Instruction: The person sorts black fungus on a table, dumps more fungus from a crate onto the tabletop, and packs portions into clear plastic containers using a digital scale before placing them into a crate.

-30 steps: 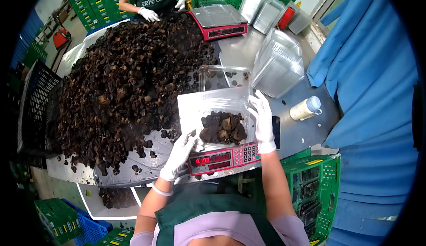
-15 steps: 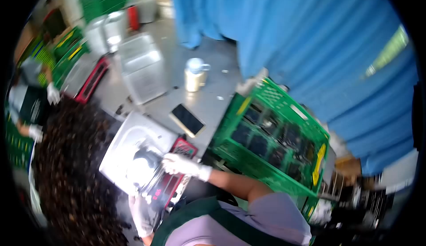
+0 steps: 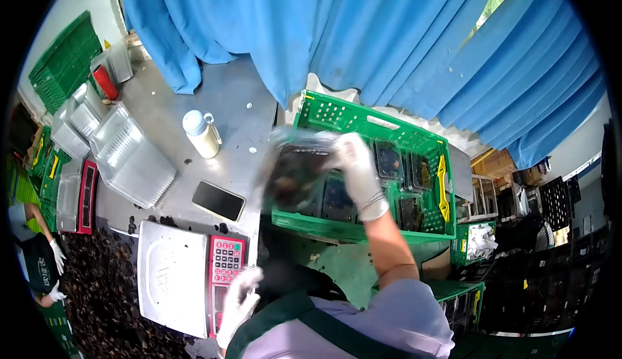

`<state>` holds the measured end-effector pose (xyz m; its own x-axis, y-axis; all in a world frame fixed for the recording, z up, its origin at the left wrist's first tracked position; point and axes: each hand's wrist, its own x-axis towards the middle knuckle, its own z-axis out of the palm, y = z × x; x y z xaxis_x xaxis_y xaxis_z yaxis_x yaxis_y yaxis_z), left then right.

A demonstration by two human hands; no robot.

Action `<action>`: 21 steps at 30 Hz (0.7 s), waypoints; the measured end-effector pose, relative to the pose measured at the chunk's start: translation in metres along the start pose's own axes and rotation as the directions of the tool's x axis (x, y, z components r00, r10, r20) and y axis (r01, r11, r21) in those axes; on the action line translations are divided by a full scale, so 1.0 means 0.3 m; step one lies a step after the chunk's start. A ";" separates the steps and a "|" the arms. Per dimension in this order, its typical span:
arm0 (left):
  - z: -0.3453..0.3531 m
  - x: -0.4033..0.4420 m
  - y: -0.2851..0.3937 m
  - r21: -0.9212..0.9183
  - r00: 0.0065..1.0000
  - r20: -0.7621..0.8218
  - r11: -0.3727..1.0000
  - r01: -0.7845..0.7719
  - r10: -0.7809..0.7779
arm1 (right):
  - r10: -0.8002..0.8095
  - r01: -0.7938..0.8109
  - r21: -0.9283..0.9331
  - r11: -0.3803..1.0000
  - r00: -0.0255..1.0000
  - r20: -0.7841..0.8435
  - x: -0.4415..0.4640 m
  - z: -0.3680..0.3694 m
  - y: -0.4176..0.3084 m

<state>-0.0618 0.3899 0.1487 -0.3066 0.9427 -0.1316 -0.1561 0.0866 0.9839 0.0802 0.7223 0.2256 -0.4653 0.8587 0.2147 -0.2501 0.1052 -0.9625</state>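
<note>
My right hand (image 3: 358, 171), white-gloved, grips the edge of a clear plastic box (image 3: 295, 174) with dark contents, blurred by motion. The box hangs over the left end of a green crate (image 3: 363, 235). Inside that crate sit several similar filled plastic boxes (image 3: 389, 161). My left hand (image 3: 238, 304), also gloved, holds nothing, its fingers loosely apart at the near edge of the red-framed scale (image 3: 225, 254). On the scale, the white weighing plate (image 3: 172, 278) is bare.
Stacked clear plastic containers (image 3: 133, 158), a flask (image 3: 202, 135) and a phone (image 3: 219, 201) stand or lie on the metal table (image 3: 236, 100). A dark heap of pieces (image 3: 103, 288) spreads at left. A co-worker's gloved hands (image 3: 57, 255) show at far left.
The clear box has gone from the scale to above the green crate in my right hand. My left hand has let go of it. The view has turned right.
</note>
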 end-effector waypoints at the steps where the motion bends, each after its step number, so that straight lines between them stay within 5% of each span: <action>1: 0.015 0.013 0.004 0.002 0.989 0.095 0.994 0.111 -0.111 | -0.103 0.090 -0.184 0.979 0.993 -0.060 0.030 -0.071 -0.039; 3: 0.044 0.039 0.010 0.033 0.934 0.253 0.967 0.251 -0.251 | -0.321 0.229 -0.544 0.808 0.944 -0.081 0.119 -0.286 0.037; 4: 0.046 0.048 -0.001 0.022 0.926 0.280 0.966 0.258 -0.254 | -0.231 0.139 -0.526 0.839 0.966 -0.114 0.156 -0.393 0.083; 5: 0.052 0.052 -0.018 0.010 0.921 0.303 0.967 0.253 -0.244 | 0.025 -0.092 -0.198 0.976 0.948 -0.318 0.184 -0.390 0.067; 6: 0.052 0.061 -0.036 -0.010 0.918 0.319 0.968 0.250 -0.234 | -0.049 -0.214 -0.597 0.773 0.918 -0.393 0.225 -0.413 0.078; 7: 0.047 0.055 -0.057 -0.039 0.922 0.319 0.969 0.242 -0.218 | -0.184 -0.287 -0.866 0.409 0.904 -0.386 0.280 -0.447 0.118; 8: 0.044 0.046 -0.078 -0.067 0.928 0.311 0.969 0.236 -0.205 | -0.403 -0.022 -0.900 0.436 0.889 -0.217 0.335 -0.497 0.218; 9: 0.040 0.029 -0.101 -0.109 0.939 0.288 0.968 0.228 -0.189 | -0.299 -0.061 -0.819 0.570 0.913 -0.277 0.412 -0.479 0.259; 10: 0.043 0.023 -0.120 -0.139 0.947 0.276 0.968 0.211 -0.166 | -0.436 0.107 -0.911 0.399 0.896 -0.086 0.433 -0.346 0.229; 12: 0.042 0.001 -0.155 -0.210 0.966 0.220 0.960 0.185 -0.138 | -0.367 0.368 -0.881 0.297 0.896 0.251 0.462 -0.038 0.196; 14: 0.039 -0.026 -0.179 -0.270 0.980 0.163 0.950 0.159 -0.118 | -0.392 0.676 -0.713 0.185 0.716 0.577 0.448 0.302 0.162; 18: 0.080 -0.079 -0.253 -0.372 0.996 -0.093 0.928 -0.035 0.001 | -0.314 0.874 -0.341 0.346 0.451 0.836 0.459 0.859 0.215; 21: 0.100 -0.203 -0.169 -0.382 0.887 -0.460 0.912 -0.149 -0.048 | -0.298 0.954 -0.298 0.027 0.292 0.909 0.476 1.153 0.359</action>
<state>-0.0072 0.3378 0.1105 -0.6963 0.6835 -0.2191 -0.4557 -0.1851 0.8707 -0.3068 0.6828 0.2100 -0.8333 -0.2360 0.4999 -0.1973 0.9717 0.1298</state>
